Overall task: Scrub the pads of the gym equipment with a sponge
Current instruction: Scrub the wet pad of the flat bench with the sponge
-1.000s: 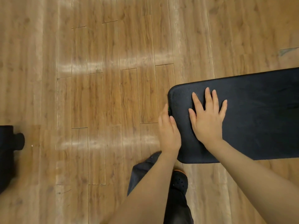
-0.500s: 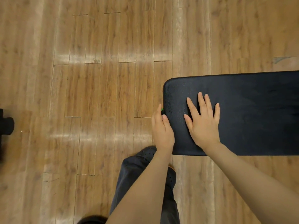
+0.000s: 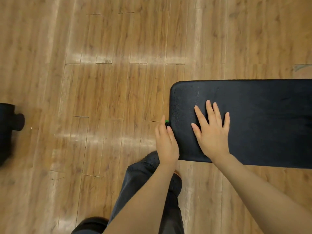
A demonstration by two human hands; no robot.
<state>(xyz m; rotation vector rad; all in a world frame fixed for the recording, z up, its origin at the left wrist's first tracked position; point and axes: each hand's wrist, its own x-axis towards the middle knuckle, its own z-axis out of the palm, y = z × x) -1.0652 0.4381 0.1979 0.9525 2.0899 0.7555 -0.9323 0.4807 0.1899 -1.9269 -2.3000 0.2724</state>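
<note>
A long black bench pad (image 3: 261,119) stretches from the centre to the right edge, its surface wet with droplets near the left end. My right hand (image 3: 211,130) lies flat on top of the pad with fingers spread. My left hand (image 3: 166,142) presses against the pad's left end face, holding a sponge (image 3: 166,121) of which only a small green tip shows past the fingers. The rest of the sponge is hidden between my palm and the pad.
Wooden plank flooring (image 3: 101,81) fills the view. A black piece of equipment (image 3: 8,130) stands at the left edge. My dark trouser leg (image 3: 143,191) and shoe are below the pad's left end.
My left hand with the sponge has shifted slightly along the pad's end face. My right hand stays flat on top. The view has shifted a little.
</note>
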